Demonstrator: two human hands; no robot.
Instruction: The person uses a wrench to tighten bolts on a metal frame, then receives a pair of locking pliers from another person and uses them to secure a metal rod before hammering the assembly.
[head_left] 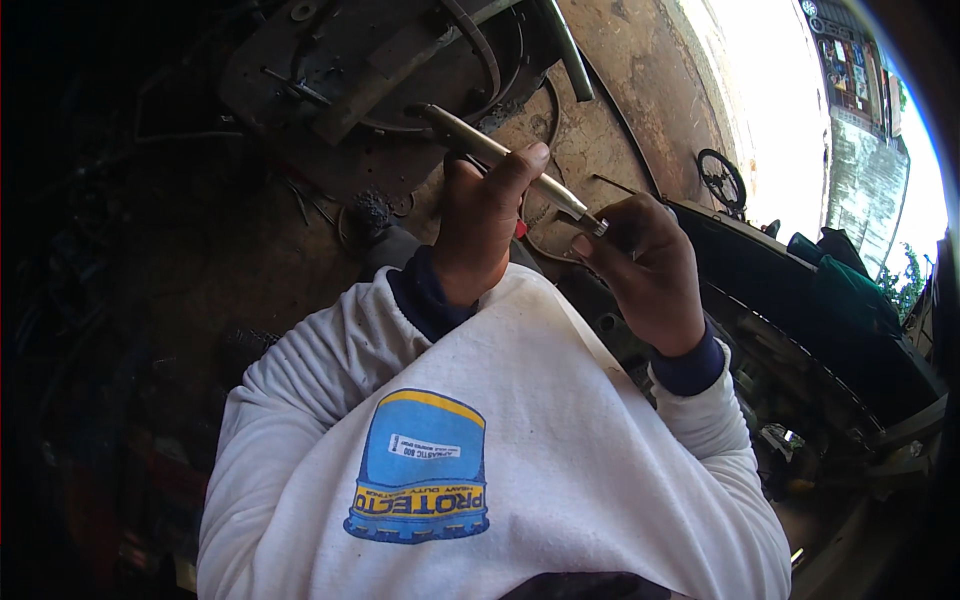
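Note:
A slim silver metal rod (563, 196) slants across the middle, its far end upper left, dark and flattened. My left hand (480, 215) wraps around it, the thumb lying along its top. At the lower right end sits a short ridged metal fitting (596, 226). My right hand (648, 262) is closed at that fitting, with thumb and fingers pinching about it. The curled fingers hide part of what lies inside that grip. A small red piece (521, 229) shows just beneath the rod, between both hands.
Ahead stands a dark metal work table (350, 75) with bars and curved metal strips on it. A hose (556, 105) and a bar run over the stained floor (625, 50). To the right are a wheel (721, 180) and a long dark panel (790, 300).

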